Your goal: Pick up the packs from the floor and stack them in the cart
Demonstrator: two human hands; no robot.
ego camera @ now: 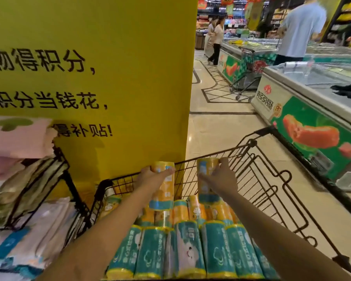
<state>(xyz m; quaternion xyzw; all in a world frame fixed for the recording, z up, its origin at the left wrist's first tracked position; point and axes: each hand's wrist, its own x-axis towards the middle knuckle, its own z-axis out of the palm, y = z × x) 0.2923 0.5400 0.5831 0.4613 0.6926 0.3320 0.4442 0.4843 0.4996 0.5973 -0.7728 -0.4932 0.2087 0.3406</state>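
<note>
A row of teal packs [182, 252] lies nearest in the cart [280, 185], with orange packs [180, 211] lying just beyond them. Above those, the left hand [150, 176] grips the upright left pack [164, 191]. The right hand [219, 177] grips the upright right pack [208, 195], near the cart's far end. Behind stands a yellow pillar [109, 57], and a freezer [312, 110] sits to the right.

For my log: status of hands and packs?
Left hand grips orange pack. Right hand grips second pack. Both over cart, above stacked packs. No obstacle seen.
</note>
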